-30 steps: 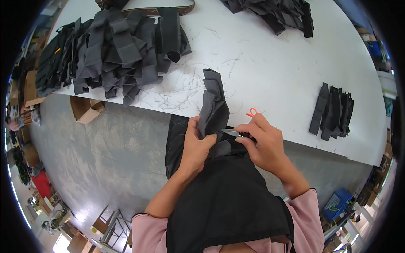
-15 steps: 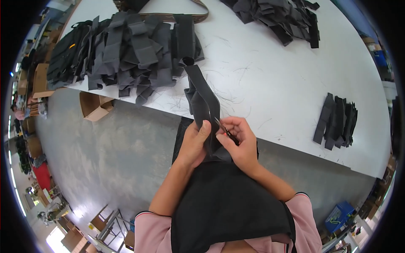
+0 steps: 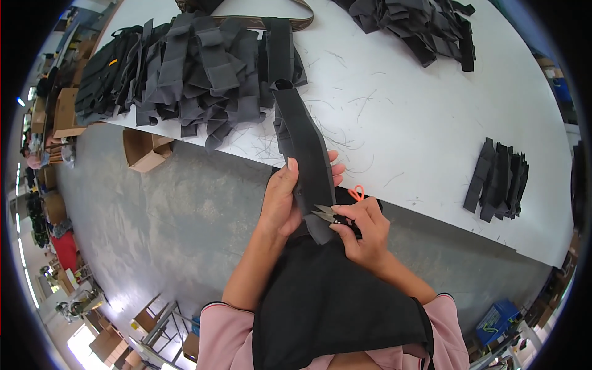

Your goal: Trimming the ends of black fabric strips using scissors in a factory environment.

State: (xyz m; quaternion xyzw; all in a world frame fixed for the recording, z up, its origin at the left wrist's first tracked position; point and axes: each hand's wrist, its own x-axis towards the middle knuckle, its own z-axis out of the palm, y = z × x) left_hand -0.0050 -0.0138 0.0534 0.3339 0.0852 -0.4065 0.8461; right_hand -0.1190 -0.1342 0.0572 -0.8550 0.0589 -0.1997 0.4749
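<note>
A long black fabric strip (image 3: 308,151) runs from the table edge down toward my apron. My left hand (image 3: 285,196) grips it from beneath, thumb on the near side and fingertips showing past its right edge. In my right hand (image 3: 367,227) are small thread snips (image 3: 338,217), closed round by the fingers, with an orange loop (image 3: 356,193) sticking out above. The blades are parted and their tips lie at the strip's lower right part. Whether they touch a thread cannot be made out.
On the white table (image 3: 394,123) lie a large heap of dark strips (image 3: 206,68) at left, another heap (image 3: 419,28) at the far right and a small bundle (image 3: 498,179) at right. Loose threads are scattered between. Below the left edge stands a cardboard box (image 3: 145,151).
My left hand has turned the strip so its broad face shows. My right hand with the snips has moved down and slightly right, and the blades have spread.
</note>
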